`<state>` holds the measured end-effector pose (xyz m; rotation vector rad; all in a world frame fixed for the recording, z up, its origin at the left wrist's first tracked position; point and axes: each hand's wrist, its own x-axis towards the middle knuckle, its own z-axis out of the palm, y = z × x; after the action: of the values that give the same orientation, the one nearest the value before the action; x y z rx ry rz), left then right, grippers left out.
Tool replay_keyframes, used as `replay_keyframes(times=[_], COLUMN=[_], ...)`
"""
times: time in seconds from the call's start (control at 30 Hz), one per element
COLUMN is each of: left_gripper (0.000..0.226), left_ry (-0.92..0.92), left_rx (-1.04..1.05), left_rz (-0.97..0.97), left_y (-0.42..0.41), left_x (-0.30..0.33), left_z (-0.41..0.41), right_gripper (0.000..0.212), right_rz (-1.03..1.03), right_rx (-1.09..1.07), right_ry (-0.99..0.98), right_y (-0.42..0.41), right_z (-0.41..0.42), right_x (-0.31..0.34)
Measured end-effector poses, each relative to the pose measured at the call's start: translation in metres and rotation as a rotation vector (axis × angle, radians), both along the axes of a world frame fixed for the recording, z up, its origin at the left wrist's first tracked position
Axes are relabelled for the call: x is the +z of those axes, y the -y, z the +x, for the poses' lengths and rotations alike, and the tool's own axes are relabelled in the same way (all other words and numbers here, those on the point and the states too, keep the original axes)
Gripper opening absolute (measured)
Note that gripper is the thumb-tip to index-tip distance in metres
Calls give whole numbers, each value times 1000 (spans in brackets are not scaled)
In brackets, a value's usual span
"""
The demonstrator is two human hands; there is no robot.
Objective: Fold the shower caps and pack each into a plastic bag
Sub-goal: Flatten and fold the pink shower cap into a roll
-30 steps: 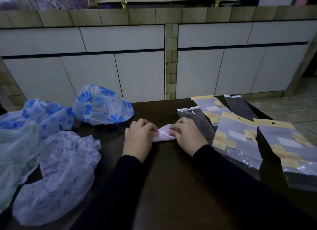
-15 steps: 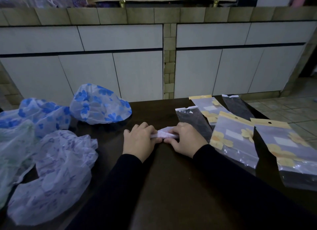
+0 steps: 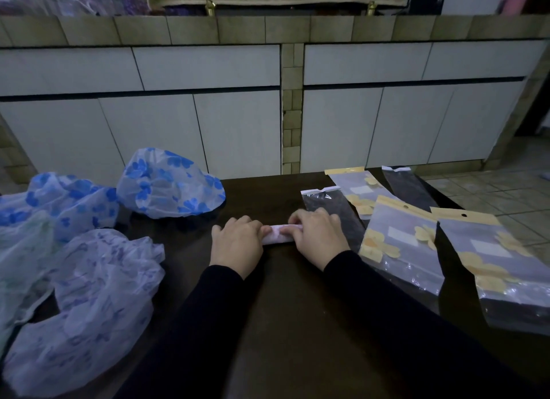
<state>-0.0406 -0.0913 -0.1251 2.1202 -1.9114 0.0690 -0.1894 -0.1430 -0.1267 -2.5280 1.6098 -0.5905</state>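
Along the left edge of the tabletop [image 3: 291,324] lie four loose shower caps, none folded yet: a pale greenish cap [image 3: 20,258] at the very edge, a blue-flowered cap [image 3: 68,202] behind it, a lilac-printed cap [image 3: 89,303] toward the near left corner, and a second blue-flowered cap [image 3: 169,184] puffed up near the far edge.

In the middle of the tabletop, the pink shower cap [image 3: 281,235] is already worked down to a narrow roll lying flat. The left hand [image 3: 236,245] covers its left end with fingers curled onto it; the right hand [image 3: 320,235] does the same at the right end, its fingers bent over the roll's top. I judge the folding of this cap nearly finished, with bagging the next step.

Just beside the right hand lies a dark clear-fronted bag [image 3: 333,214]. Whether anything is in it, I cannot tell. Past it, toward the right edge, three yellow-header bags with flower print are fanned out: one at the far edge [image 3: 361,190], one in the middle [image 3: 401,243], one nearest the right edge [image 3: 494,267]. Another dark bag [image 3: 407,187] sits behind them. The yellow-header bags look flat and seemingly empty, so no packed cap shows; most of the job is left.
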Motion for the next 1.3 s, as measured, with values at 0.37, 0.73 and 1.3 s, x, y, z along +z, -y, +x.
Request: replay_keyframes(times=[0.37,0.73,1.3], left_gripper=[25,37,26], left_ry=[-154,-247,-147], left_rx=[-51,-115,-1], left_rz=[-105,-58,-271], left_y=[-1,-6,-9], left_x=[-5,-8,-3], left_z=[2,5,3], right_gripper=[41,38,64], right_rz=[46,200,162], right_rx=[170,237,-212], right_ry=[-94,-96,-219], right_y=[7,8,16], right_z=[-8,-19,-35], right_x=[4,14,17])
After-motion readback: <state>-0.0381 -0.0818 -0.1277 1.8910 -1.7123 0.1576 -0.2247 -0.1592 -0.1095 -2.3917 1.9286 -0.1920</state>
